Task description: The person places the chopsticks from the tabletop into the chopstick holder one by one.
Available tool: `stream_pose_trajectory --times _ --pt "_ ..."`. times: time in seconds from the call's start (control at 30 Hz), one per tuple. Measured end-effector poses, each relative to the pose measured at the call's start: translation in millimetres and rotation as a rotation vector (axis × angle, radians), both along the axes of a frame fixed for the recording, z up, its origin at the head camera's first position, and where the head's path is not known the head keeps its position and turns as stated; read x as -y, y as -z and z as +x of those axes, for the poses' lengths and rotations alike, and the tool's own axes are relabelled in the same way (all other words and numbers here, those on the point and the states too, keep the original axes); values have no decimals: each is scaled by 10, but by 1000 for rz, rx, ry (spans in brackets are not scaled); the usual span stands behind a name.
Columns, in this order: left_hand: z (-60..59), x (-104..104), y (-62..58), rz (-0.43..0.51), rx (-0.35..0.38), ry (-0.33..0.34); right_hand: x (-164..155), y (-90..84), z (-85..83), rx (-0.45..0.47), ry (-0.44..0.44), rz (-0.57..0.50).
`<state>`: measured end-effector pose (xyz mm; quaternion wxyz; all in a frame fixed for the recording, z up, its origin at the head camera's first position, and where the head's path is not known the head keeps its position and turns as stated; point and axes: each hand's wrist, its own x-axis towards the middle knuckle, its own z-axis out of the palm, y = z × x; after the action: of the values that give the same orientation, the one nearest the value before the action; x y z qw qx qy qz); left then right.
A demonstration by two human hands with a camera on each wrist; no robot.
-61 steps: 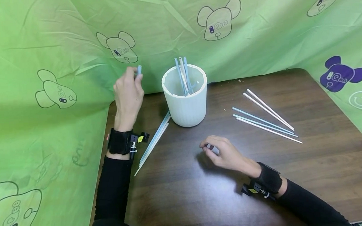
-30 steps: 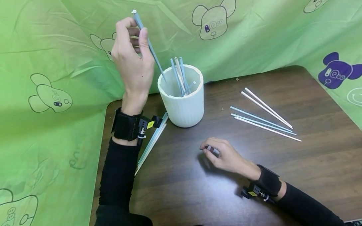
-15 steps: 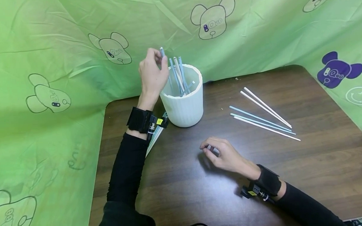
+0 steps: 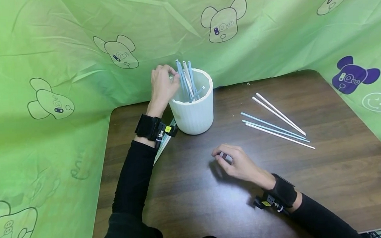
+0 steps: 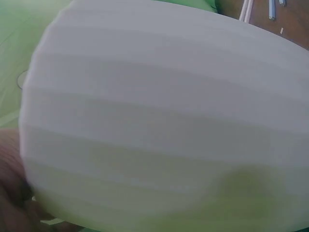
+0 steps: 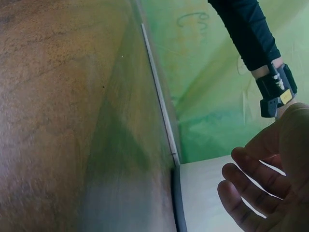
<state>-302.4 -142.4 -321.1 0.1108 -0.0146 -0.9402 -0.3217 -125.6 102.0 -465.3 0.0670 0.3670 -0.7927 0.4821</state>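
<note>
Leftmost blue straw (image 4: 177, 65) stands steep, top leftward, by left fingers (image 4: 171, 69), pinch unclear; right fingers (image 6: 253, 185) curl loosely.

The cup (image 4: 193, 116) obstructs; there is room between it and 5 loose sticks (image 4: 279, 132).

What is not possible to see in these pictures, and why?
- Head view: lower ends of the sticks in the pale cup, hidden by its front wall.
- Head view: part of the stick bundle, behind the left arm.
- Head view: whether the left hand touches a stick; too small to tell.
- Right wrist view: part of the right hand, cut by the right edge.
</note>
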Motion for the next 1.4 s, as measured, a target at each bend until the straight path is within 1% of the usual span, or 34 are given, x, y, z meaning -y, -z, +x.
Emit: stream_pose_trajectory --times 0.07,0.1,0.2,0.3,0.4,0.5,0.6,0.73,0.8,0.87,0.93,1.07,1.17,1.3,1.4 --pt "29 19 -13 8 -23 0 -8 -11 -16 3 2 -14" --pt "53 25 -18 12 -46 4 -14 -16 -25 0 7 -17" --pt "169 14 -36 13 -124 9 -34 -50 -58 -25 26 -22" --pt "316 -16 -54 -9 -262 22 -58 -100 -111 -63 51 -26" --pt "454 -50 -84 -52 -402 32 -91 -166 -175 -88 73 -33" --pt "586 -73 -100 -76 -508 43 -143 -228 -236 -91 100 -23" --pt "716 -95 -91 -72 -611 95 -207 -278 -283 -102 143 -10" --pt "883 -111 -38 -71 -761 214 -304 -335 -340 -126 207 9" --pt "972 -109 -1 -88 -813 261 -352 -365 -380 -129 229 19" --pt "1059 -102 42 -105 -840 285 -397 -390 -438 -135 252 24" --pt "1144 -98 87 -122 -846 299 -456 -415 -503 -141 280 27" --pt "1307 -108 187 -129 -830 321 -608 -470 -652 -171 365 35" --pt "1429 -133 273 -141 -817 335 -734 -502 -778 -171 418 58" --pt "1580 -180 388 -181 -793 358 -877 -489 -951 -136 465 119" --pt "1676 -211 454 -211 -780 385 -948 -455 -1059 -88 464 184"
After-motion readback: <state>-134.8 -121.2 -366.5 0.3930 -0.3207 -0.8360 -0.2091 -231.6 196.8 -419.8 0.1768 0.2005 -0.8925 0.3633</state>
